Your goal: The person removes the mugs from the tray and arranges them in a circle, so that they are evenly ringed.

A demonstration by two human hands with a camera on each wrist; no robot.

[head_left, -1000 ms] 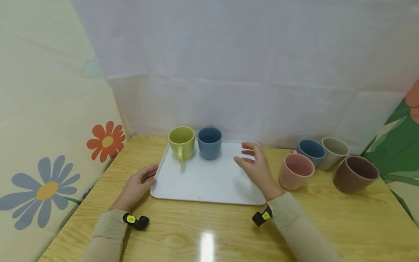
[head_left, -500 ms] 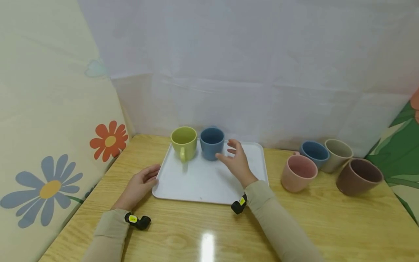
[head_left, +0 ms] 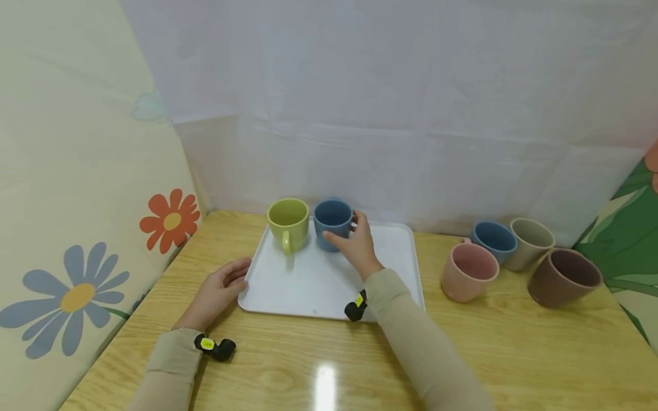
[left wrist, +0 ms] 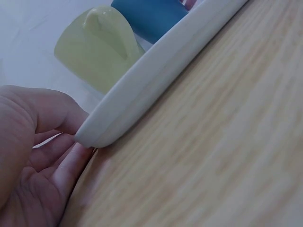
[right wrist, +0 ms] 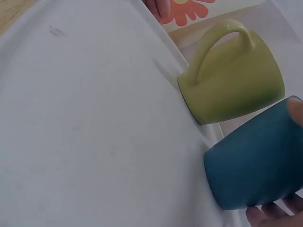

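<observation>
My right hand grips a blue mug, with the thumb on its near side and the fingers round its right side. The right wrist view shows the blue mug between thumb and fingers. It stands upright at the back of a white tray. Just left of it, a yellow-green mug stands apart on the tray, handle towards me. My left hand rests beside the tray's left edge, fingers relaxed. In the left wrist view, the left hand's fingers touch the tray's corner.
To the right of the tray, a pink mug, a second blue mug, a beige cup and a brown cup stand grouped on the wooden table. A white cloth hangs behind the table.
My right hand has moved left over the tray, from its right side to the blue mug, and has closed round it. The left hand has stayed at the tray's edge.
</observation>
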